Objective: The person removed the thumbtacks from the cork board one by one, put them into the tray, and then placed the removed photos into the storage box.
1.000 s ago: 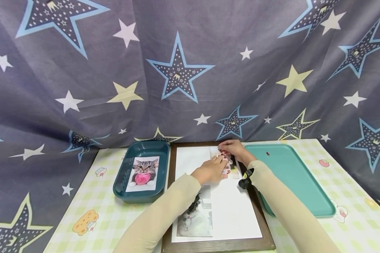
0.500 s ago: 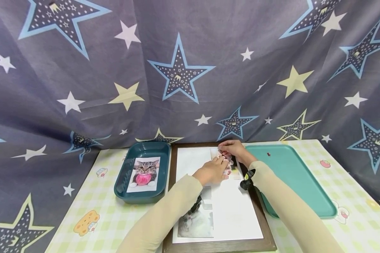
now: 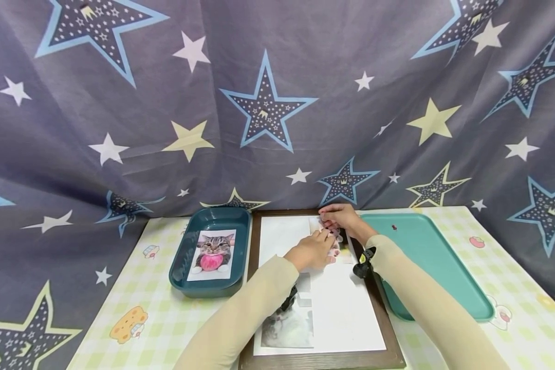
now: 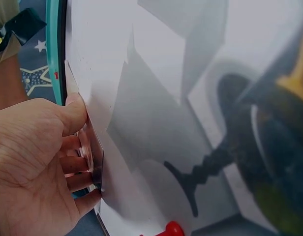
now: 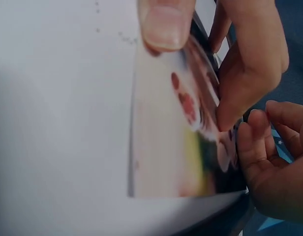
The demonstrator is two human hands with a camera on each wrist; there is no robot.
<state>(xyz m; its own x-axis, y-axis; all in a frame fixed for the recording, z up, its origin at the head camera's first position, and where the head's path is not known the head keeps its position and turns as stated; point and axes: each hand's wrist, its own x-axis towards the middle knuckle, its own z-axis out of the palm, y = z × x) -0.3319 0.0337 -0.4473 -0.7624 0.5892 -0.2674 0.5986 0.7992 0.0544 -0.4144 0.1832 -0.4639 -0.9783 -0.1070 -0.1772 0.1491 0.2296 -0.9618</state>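
Observation:
A glossy photo [image 5: 161, 147] with pink and yellow patches lies against the white sheet [image 3: 347, 308] of a brown-framed board [image 3: 324, 359]. My left hand [image 3: 311, 250] presses it with spread fingers; its thumb [image 5: 166, 27] rests on the photo in the right wrist view. At the photo's top edge my right hand [image 3: 344, 218] has thumb and index fingertips brought together in a pinch. What lies between those fingertips is hidden. A red push pin [image 4: 173, 229] stands in the board near a grey picture [image 3: 287, 329], lower left.
Left of the board stands a dark teal basin [image 3: 179, 257] holding a cat photo [image 3: 213, 255]. A green tray [image 3: 425, 262] lies to the right, with one red push pin [image 3: 394, 227] on it. A star-patterned curtain [image 3: 166, 103] hangs behind the table.
Both hands stay almost in place on the photo. The whole head view has shifted slightly to the right and down.

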